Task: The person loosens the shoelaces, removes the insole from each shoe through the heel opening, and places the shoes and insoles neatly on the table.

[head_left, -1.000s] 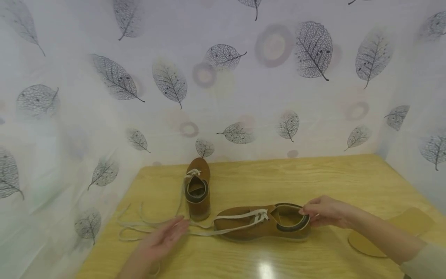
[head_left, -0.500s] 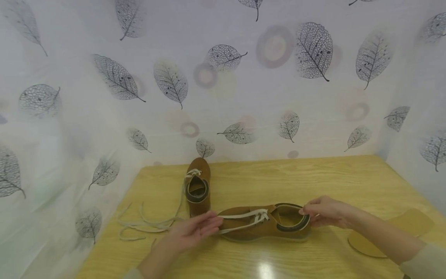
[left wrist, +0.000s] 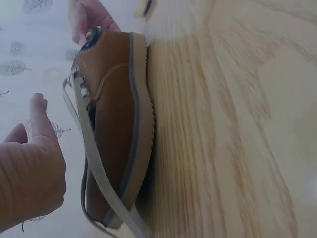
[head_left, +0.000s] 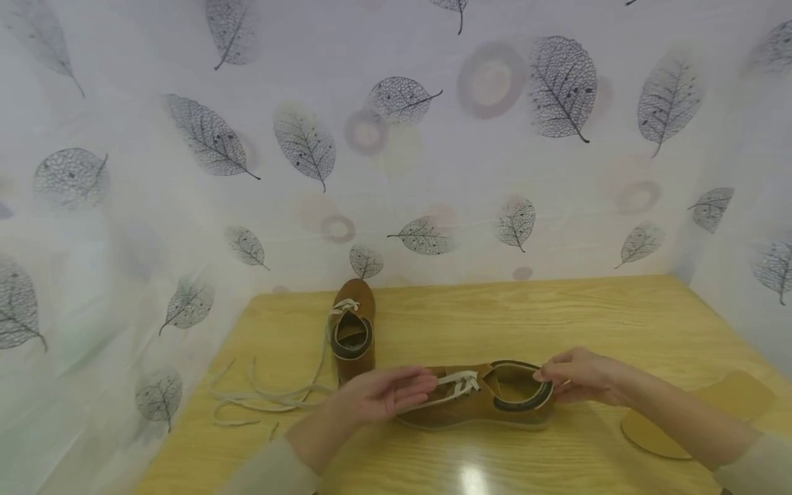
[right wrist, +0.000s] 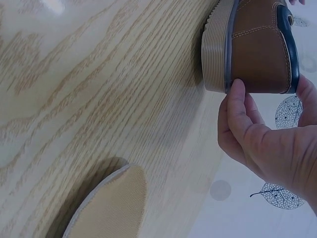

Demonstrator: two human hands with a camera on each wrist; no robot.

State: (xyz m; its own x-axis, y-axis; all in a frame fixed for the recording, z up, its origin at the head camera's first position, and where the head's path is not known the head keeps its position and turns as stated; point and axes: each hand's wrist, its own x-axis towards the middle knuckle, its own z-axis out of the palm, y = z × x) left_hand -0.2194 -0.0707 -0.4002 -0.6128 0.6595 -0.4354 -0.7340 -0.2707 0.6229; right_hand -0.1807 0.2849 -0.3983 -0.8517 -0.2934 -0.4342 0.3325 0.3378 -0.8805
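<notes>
A brown leather lace-up shoe point(head_left: 495, 416) lies lengthwise near the front of the table, toe to the left, its pale laces point(head_left: 458, 385) drawn loosely over the front. At its heel, my right hand point(head_left: 584, 377) grips the back, thumb at the dark padded collar and fingers against the heel, as the right wrist view shows. My left hand point(head_left: 386, 395) hovers by the toe with fingers extended, overlapping the toe in the head view. In the left wrist view that hand point(left wrist: 32, 168) stands apart from the shoe's upper, holding nothing. The matching shoe point(head_left: 357, 364) stands behind, toe towards the wall.
Long lace ends point(head_left: 266, 399) trail across the left side of the wooden table point(head_left: 557, 309). A tan insole point(head_left: 736, 395) lies on the right, partly under my right forearm. A leaf-printed sheet point(head_left: 433, 172) hangs round the back and sides.
My left hand has moved right, from over the loose laces to beside the front of the lying shoe. My right hand has kept its grip on the heel, and the shoe has stayed in place.
</notes>
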